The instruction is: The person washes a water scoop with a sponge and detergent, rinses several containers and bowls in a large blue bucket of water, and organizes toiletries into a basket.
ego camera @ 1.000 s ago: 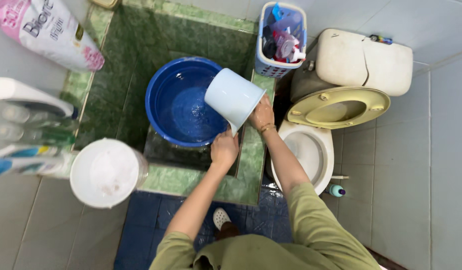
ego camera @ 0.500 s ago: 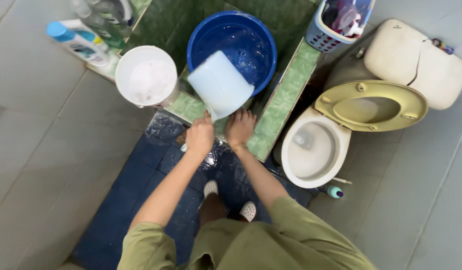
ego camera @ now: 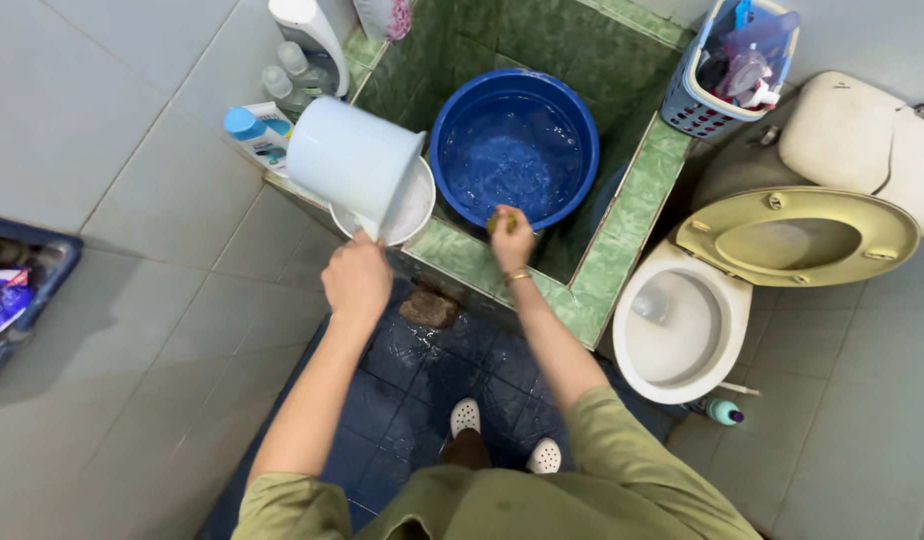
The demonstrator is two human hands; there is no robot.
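Gripping the handle of a pale blue dipper [ego camera: 354,160], the left hand [ego camera: 357,280] has its fingers curled tight around it, and the dipper hangs tilted, bottom toward the camera, over a white bucket [ego camera: 414,212] on the green tiled ledge [ego camera: 622,235]. The right hand [ego camera: 511,238] rests at the near rim of the blue basin [ego camera: 452,110], fingers closed around a small yellowish thing too small to make out. Water fills the basin, which sits inside the green tiled trough. Beside it stands a toilet [ego camera: 682,330], seat raised.
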